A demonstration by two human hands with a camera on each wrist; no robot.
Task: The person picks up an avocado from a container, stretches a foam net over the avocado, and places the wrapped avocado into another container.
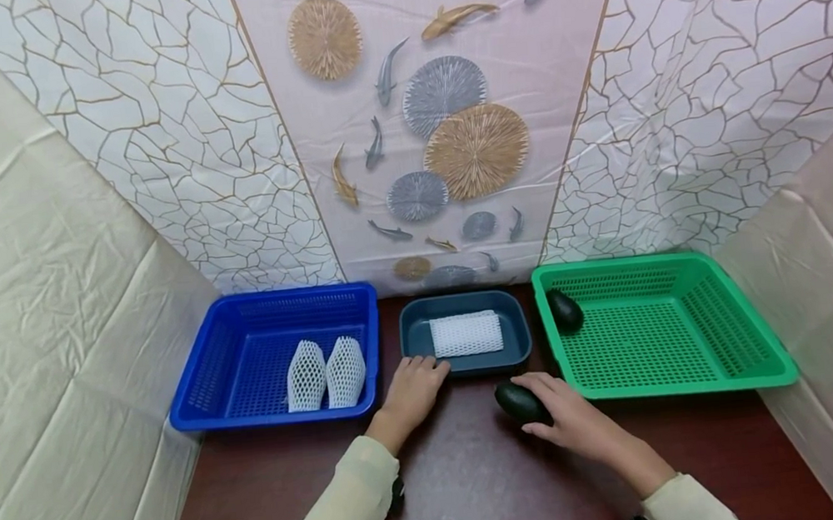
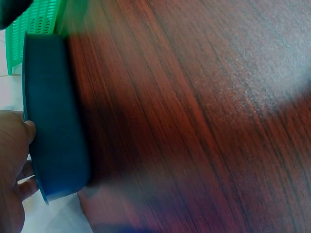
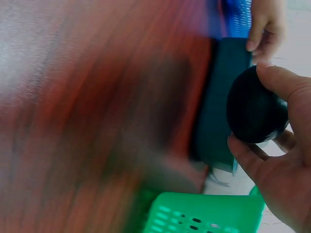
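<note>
Left basket (image 1: 257, 367): two nets (image 1: 306, 377); tray (image 1: 515, 330): one net (image 1: 466, 334); right basket (image 1: 643, 347): avocado (image 1: 565, 313). Your left fingers (image 1: 423, 366) pinch tray rim; right fingers (image 1: 541, 382) grip second avocado (image 1: 518, 402), long axis far-left to near-right.

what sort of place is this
Probably a small tabletop work booth, perhaps a staged one: a creased, patterned backdrop rises close behind a blue basket and a green basket.
</note>
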